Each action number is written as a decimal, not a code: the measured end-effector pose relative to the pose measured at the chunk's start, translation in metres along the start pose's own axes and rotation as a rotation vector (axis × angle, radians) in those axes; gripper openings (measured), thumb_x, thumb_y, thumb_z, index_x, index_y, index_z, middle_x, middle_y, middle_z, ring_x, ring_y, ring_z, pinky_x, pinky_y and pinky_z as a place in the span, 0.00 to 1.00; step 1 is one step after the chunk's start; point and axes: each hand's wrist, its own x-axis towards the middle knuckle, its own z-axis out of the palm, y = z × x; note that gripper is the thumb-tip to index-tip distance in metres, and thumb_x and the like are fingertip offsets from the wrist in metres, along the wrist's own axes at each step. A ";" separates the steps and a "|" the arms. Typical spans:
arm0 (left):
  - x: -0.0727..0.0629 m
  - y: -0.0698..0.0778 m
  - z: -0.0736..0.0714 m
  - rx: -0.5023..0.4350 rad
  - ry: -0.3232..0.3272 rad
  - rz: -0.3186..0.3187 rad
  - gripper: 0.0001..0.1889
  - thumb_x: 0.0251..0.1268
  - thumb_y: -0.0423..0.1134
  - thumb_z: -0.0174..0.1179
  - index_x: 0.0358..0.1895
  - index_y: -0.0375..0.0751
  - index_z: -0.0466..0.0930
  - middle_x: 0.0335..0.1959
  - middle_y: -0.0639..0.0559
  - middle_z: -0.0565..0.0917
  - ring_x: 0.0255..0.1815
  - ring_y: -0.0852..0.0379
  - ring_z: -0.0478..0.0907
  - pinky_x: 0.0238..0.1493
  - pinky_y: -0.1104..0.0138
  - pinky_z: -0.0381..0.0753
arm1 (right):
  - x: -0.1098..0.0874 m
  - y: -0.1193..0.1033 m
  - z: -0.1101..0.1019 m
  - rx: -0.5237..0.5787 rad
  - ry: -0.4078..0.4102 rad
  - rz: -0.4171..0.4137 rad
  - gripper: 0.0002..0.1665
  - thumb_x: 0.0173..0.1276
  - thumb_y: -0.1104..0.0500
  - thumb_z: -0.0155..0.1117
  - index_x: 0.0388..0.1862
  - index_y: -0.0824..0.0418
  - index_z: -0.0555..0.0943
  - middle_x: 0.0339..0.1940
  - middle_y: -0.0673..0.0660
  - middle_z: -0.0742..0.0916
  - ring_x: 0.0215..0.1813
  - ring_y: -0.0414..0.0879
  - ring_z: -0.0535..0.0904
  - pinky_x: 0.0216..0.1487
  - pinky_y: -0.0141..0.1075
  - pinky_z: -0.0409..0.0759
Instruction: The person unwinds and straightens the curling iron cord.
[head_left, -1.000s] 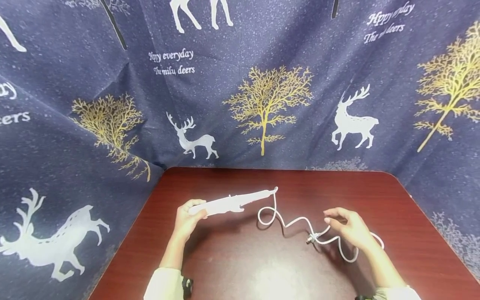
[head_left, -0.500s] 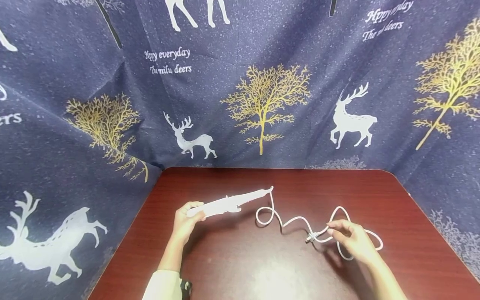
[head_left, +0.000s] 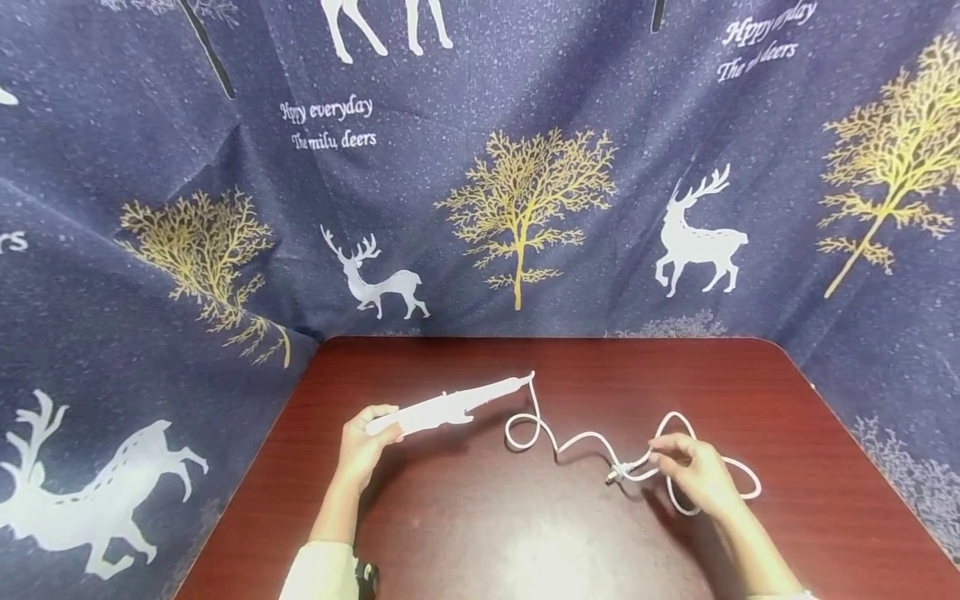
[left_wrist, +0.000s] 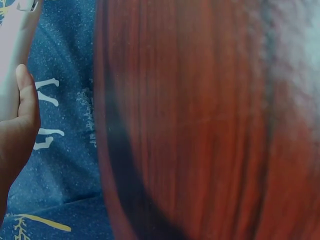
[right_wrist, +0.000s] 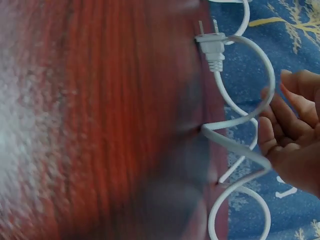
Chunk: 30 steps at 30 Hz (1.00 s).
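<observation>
My left hand (head_left: 363, 443) grips the thick end of a white corded hair-styling iron (head_left: 435, 412), thumb along its near side. The iron is held level over the left half of the table, its narrow end pointing right, a small lever jutting below its body. From that end a white cord (head_left: 558, 450) runs in loops to the right across the table. My right hand (head_left: 697, 475) is at the cord's loops with fingers loosely bent; in the right wrist view the cord (right_wrist: 270, 90) passes right at the fingertips, which stay apart. A two-pin plug (right_wrist: 212, 46) lies among the loops.
The reddish-brown table (head_left: 450, 533) has a glare patch near its front. Dark blue cloth (head_left: 435, 192) printed with deer and trees hangs behind and at both sides.
My right hand has come down and nearer to me beside the cord, baring a loop behind it. The left hand keeps the iron level. The view has turned slightly right.
</observation>
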 end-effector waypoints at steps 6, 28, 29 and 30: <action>-0.005 -0.004 -0.003 0.014 0.001 -0.036 0.17 0.46 0.18 0.64 0.43 0.22 0.76 0.38 0.36 0.79 0.29 0.54 0.80 0.32 0.63 0.81 | 0.001 0.005 0.012 0.109 -0.223 0.033 0.12 0.58 0.66 0.65 0.41 0.71 0.80 0.29 0.56 0.86 0.29 0.41 0.81 0.33 0.33 0.77; 0.001 0.002 -0.010 0.021 -0.015 -0.038 0.16 0.45 0.19 0.64 0.42 0.22 0.76 0.34 0.38 0.80 0.28 0.53 0.80 0.31 0.62 0.81 | 0.030 0.011 0.030 -0.091 -0.371 -0.122 0.09 0.47 0.65 0.70 0.31 0.58 0.86 0.22 0.46 0.84 0.26 0.34 0.74 0.29 0.33 0.72; 0.001 0.002 -0.010 0.018 -0.017 -0.038 0.16 0.45 0.19 0.64 0.42 0.22 0.76 0.34 0.38 0.80 0.28 0.53 0.80 0.31 0.63 0.81 | 0.031 0.010 0.030 -0.090 -0.380 -0.124 0.09 0.46 0.66 0.70 0.30 0.59 0.86 0.22 0.46 0.84 0.26 0.35 0.74 0.29 0.33 0.72; 0.000 0.002 -0.011 0.018 -0.018 -0.037 0.16 0.45 0.19 0.64 0.42 0.22 0.76 0.34 0.38 0.80 0.27 0.53 0.80 0.31 0.63 0.81 | 0.031 0.010 0.031 -0.093 -0.385 -0.128 0.09 0.46 0.66 0.69 0.30 0.59 0.86 0.22 0.46 0.84 0.26 0.35 0.73 0.29 0.33 0.71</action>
